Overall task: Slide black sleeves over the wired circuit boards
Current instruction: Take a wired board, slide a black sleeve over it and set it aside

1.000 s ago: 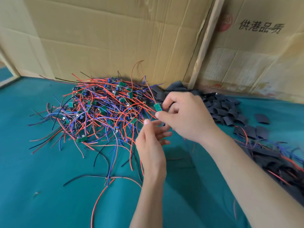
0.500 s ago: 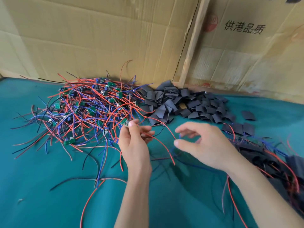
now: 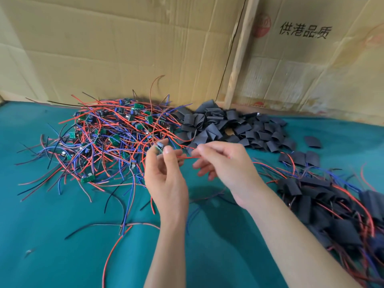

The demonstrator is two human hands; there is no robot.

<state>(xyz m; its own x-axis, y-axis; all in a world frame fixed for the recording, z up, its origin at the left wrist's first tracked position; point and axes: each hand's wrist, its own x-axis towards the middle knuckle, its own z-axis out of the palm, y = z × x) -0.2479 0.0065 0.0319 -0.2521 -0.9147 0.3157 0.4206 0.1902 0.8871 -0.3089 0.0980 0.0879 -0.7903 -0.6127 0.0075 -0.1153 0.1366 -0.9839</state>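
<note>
Your left hand [image 3: 164, 179] pinches one wired circuit board [image 3: 159, 146] between thumb and fingertips, just in front of the sleeve pile [image 3: 230, 125], and your right hand [image 3: 224, 163] pinches that board's red lead [image 3: 188, 157], drawing it taut between the two hands. You look to be in the preparing step — leads gathered straight, no sleeve picked yet. Next, I'd judge, you need a single black sleeve from the sleeve pile, its flattened mouth opened so the leads and then the board can pass through. To the left of the sleeve pile lies the tangle of unsleeved boards [image 3: 108, 142] with red, blue and black wires; to its right, nearer you, the finished sleeved ones [image 3: 332, 204]. Stray wires on the teal counter [image 3: 52, 246] may snag the trailing leads — lift clear before reaching.
</note>
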